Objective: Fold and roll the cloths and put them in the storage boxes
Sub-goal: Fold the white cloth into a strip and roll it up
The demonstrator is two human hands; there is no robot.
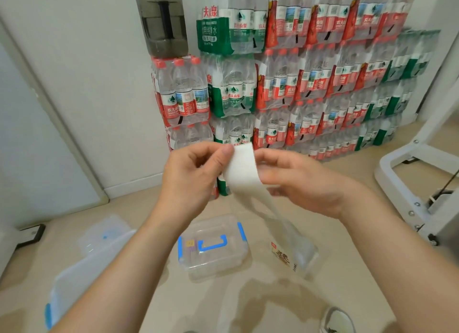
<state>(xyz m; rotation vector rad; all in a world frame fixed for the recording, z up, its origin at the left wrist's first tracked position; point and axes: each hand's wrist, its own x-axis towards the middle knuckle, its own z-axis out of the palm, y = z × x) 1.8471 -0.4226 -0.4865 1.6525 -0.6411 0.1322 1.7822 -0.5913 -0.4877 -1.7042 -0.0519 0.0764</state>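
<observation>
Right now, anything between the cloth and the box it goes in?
Yes: the box on the floor below the hands has its lid on, blue handle on top, so that lid blocks the way in. The cloth is held up between the left hand and right hand, tail hanging. Nothing else is between them.

Two bare hands are raised: the left hand (191, 173) and the right hand (300, 183). Between them is one white cloth strip (242, 169). On the near floor lie three clear plastic storage boxes with blue clips: one in the middle (213, 248), one at near left (82, 280), one farther left (104, 231). One clear printed plastic bag (295, 255) lies to the right. One dark grey jug (161, 22) tops the far stacked shrink-wrapped water-bottle packs (310, 84), too many to count. One shoe (337, 320) shows near right.
</observation>
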